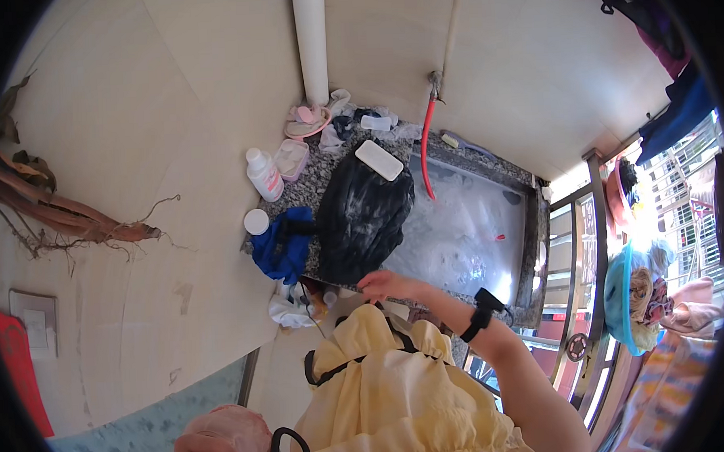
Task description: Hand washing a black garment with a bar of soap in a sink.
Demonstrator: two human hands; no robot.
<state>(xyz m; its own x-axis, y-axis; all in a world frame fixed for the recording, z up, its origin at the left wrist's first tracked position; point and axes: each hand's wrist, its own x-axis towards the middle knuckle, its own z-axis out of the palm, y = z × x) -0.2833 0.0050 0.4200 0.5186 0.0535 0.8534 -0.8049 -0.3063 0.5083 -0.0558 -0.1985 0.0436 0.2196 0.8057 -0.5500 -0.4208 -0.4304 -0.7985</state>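
My right hand (392,285), a black strapped device (484,313) on its wrist, is at the front edge of the granite counter (300,195). Its fingers are loosely bent and apart, with nothing visible in them. Just beyond lies a wet black garment (361,217) with whitish smears, topped by a white rounded rectangular block (380,160). My left hand (217,441) seems to be the curled pink shape at the lower left, close to the camera; its grip is unclear. A yellow garment (381,389) with black trim covers my front.
A red hose (428,144) runs from a tap into the basin (459,222) of cloudy water. Left are a white bottle (265,174), a soap box (291,159), a white lid (256,221) and blue cloth (284,244). A scrub brush (467,144) lies behind. Right stand metal railings (598,228).
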